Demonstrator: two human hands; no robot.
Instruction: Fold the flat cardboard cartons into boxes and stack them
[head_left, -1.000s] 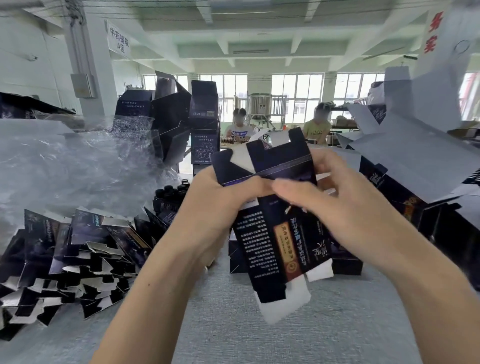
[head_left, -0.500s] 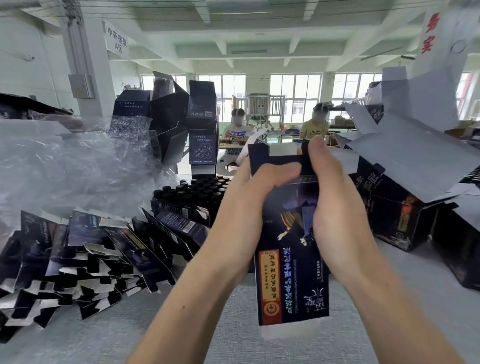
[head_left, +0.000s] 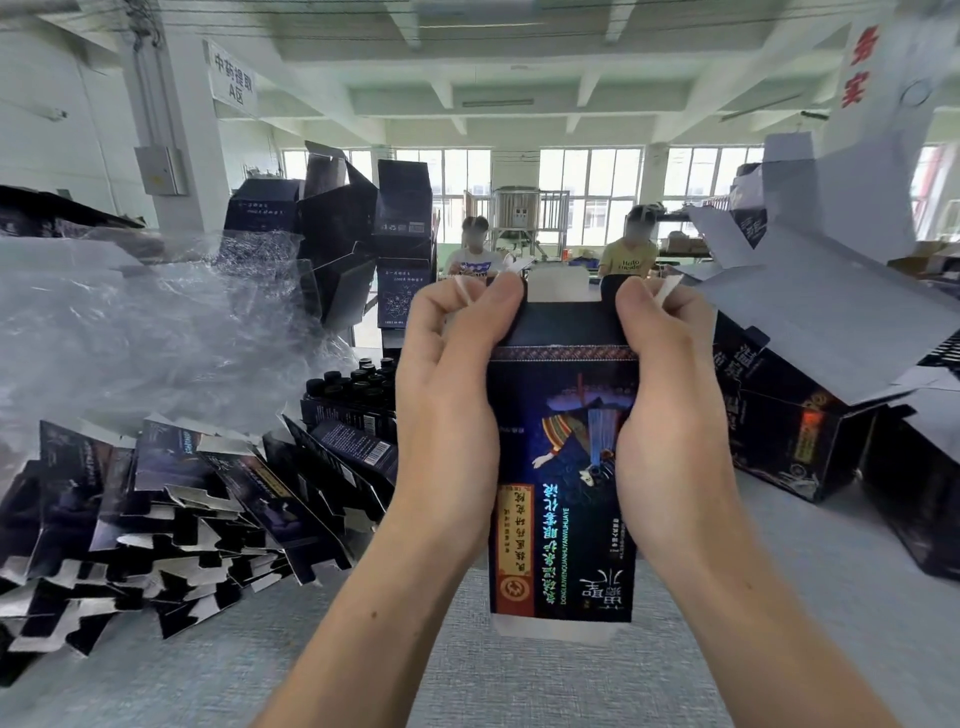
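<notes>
Carton (head_left: 563, 467): held upright above the tabletop (head_left: 519, 686), long axis vertical, print upside down, body looks opened out into a tube

Left hand (head_left: 447, 415): wrapped round the left edge, grip pinching a white side flap at the top corner

Right hand (head_left: 670, 415): same on the right edge, pinching its own flap

Top flap (head_left: 563, 285): white tab sticking up between the thumbs, not tucked yet

Key relation: the carton sits dead centre between both grips with neither hand nearer, so I'd guess the side flaps fold inward next

Folded boxes (head_left: 789, 426): piled to the right, so the right hand is closer for stacking

Flat cartons (head_left: 156, 519): heap on the left
</notes>
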